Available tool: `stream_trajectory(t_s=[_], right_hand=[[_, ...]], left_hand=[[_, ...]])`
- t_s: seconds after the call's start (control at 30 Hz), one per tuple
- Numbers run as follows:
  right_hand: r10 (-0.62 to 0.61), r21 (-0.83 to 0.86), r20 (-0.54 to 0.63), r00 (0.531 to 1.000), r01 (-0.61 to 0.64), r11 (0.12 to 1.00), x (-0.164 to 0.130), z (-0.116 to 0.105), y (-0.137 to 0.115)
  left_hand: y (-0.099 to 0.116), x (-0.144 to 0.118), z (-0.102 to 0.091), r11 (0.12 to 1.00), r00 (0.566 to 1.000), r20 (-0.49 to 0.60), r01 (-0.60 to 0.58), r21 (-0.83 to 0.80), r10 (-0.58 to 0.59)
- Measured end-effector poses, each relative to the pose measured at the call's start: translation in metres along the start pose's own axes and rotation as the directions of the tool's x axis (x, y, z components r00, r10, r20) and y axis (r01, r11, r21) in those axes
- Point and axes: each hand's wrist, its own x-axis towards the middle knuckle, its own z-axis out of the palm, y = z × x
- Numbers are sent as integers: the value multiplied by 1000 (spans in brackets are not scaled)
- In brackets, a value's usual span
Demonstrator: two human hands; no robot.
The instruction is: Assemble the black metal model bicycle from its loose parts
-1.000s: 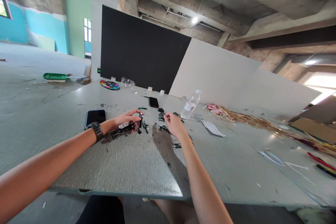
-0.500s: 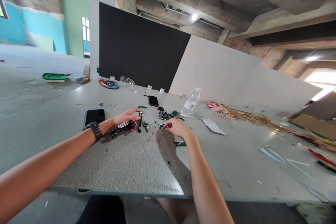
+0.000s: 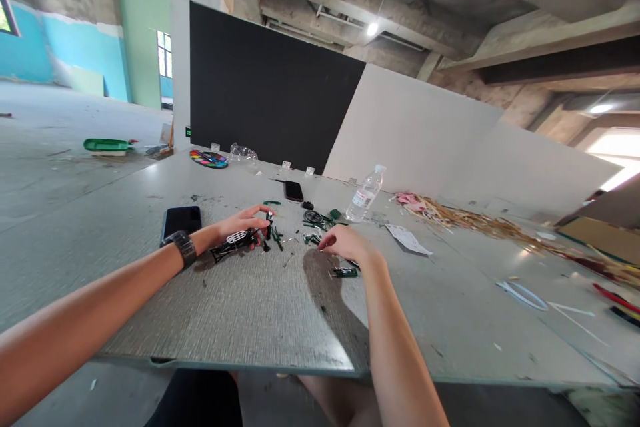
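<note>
**Small model on the desk, parts being sorted**

The left hand, a watch on its wrist, lies over a small black model frame with white detailing. Its grip is closed loosely on the frame's far end, pinning it to the grey desk. The frame lies flat, just beside a dark phone on its left.

The right hand rests palm down near a scatter of tiny dark green parts. Its fingertips are pinched together at the edge of that scatter. Whether a piece sits between them I cannot tell, as the parts are too small to make out. One loose green piece lies just beside the right wrist.

Judging from this, the step in hand is picking a small part while the frame is held ready. The next move calls for a fine pinch and a steady hold on the frame, since the pieces are light and would scatter easily.

Further back stand a water bottle, a second phone, a colour palette and a heap of straw-like strips.
</note>
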Motion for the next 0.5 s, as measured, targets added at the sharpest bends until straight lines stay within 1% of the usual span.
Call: stream_trajectory(t_s=[0.07, 0.17, 0.37, 0.5], right_hand=[[26, -15, 46, 999, -25, 1000, -1, -2, 1], [49, -42, 80, 996, -45, 998, -1, -3, -1], [58, -45, 74, 996, -54, 997, -1, -2, -7], [27, -44, 66, 997, -24, 999, -1, -1, -6]], left_hand=[[0, 0, 1, 1000, 1000, -10, 1, -1, -1], [0, 0, 1, 1000, 1000, -18, 7, -9, -7], [2, -1, 2, 1000, 1000, -19, 20, -5, -20], [2, -1, 2, 1000, 1000, -25, 15, -18, -16]])
